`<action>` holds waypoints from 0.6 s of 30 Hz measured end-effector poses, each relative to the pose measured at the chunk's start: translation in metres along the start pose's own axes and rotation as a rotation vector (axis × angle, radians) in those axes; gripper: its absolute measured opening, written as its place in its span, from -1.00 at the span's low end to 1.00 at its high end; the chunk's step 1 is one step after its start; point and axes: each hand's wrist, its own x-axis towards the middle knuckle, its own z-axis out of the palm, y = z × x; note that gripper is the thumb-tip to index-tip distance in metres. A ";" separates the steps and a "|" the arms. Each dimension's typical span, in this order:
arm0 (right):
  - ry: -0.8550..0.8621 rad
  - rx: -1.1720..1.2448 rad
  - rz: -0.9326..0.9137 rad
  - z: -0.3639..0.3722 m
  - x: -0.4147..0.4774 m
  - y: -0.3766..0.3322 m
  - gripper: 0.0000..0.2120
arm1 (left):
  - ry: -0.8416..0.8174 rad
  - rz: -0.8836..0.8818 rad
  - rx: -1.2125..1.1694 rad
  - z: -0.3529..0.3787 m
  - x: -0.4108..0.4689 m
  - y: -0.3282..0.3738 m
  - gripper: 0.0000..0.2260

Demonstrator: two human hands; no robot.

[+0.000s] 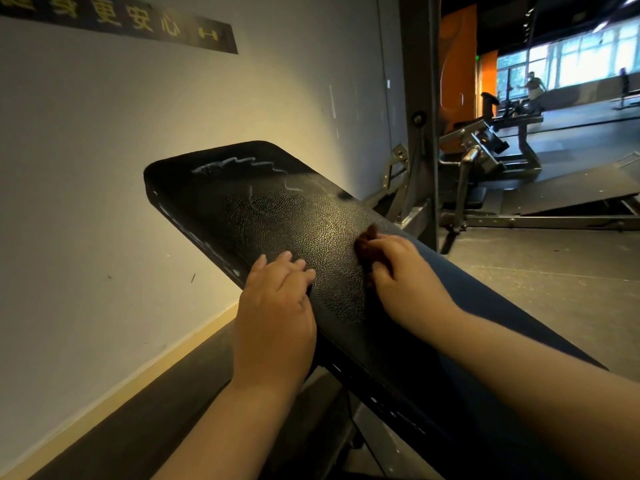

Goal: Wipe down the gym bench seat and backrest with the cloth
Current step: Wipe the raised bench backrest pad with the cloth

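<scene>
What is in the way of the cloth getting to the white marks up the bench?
Nothing visible. Only bare pad lies between the cloth and the white marks; the left hand rests aside.

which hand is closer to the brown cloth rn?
Right. The right hand grips the cloth against the bench pad; the left hand rests flat on the pad to the cloth's left, apart from it.

The single head view looks forward and down along the bench (294, 220), close above it. A wall (104, 150) fills its left side.
</scene>
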 end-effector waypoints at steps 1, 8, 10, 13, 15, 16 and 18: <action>-0.038 0.020 -0.083 0.000 -0.011 -0.008 -0.62 | 0.001 0.000 -0.001 0.000 0.000 0.001 -0.67; -0.235 0.053 -0.282 -0.025 -0.017 0.018 -0.61 | -0.027 0.023 -0.031 -0.003 -0.005 0.000 -0.66; -0.055 0.096 -0.074 -0.020 0.001 0.030 -0.63 | -0.027 0.025 -0.036 -0.003 -0.008 -0.001 -0.71; 0.003 0.086 0.023 -0.011 0.001 0.029 -0.62 | -0.047 0.026 -0.030 -0.005 -0.008 0.000 -0.73; -0.101 0.096 -0.086 -0.016 -0.022 0.018 -0.59 | -0.065 0.018 -0.009 -0.006 -0.006 0.001 -0.76; -0.186 0.105 -0.124 -0.021 -0.036 0.012 -0.59 | -0.076 0.008 0.002 -0.007 -0.006 0.002 -0.76; -0.320 0.085 -0.187 -0.033 -0.055 0.015 -0.57 | -0.098 -0.011 0.015 -0.008 -0.007 0.005 -0.75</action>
